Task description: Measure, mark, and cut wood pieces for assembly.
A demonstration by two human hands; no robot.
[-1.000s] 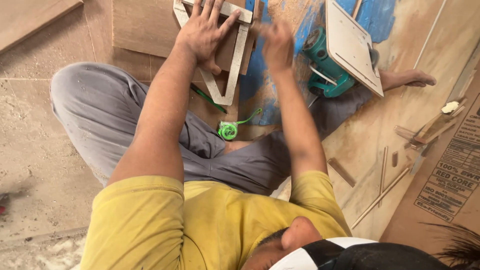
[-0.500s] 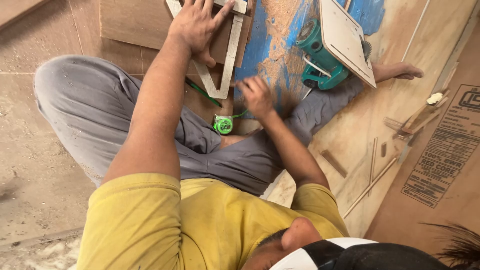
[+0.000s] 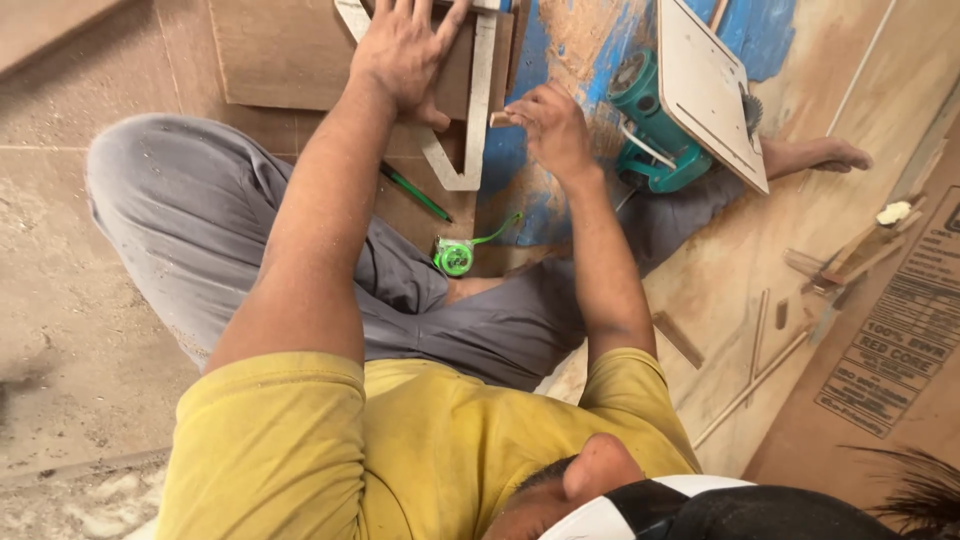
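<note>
Head view — hands
Left hand (image 3: 405, 50): spread flat, palm down, fingers splayed, pressing on the metal try square (image 3: 470, 130) that lies on a plywood board (image 3: 280, 55).
Right hand (image 3: 548, 125): fingers bunched, pinching a small wooden piece (image 3: 499, 119) against the outer edge of the square's long arm.

Head view — nearby
Pencil (image 3: 415, 192): green, lying on the board just below the left hand.
Tape measure (image 3: 456, 257): bright green, round, near the person's grey trouser leg — apart from both hands.
Power saw (image 3: 660, 125): teal body, turned on its side right of the right hand, pale base plate up.
Wood strips (image 3: 760, 360): thin offcuts scattered on the floor at right.
</note>
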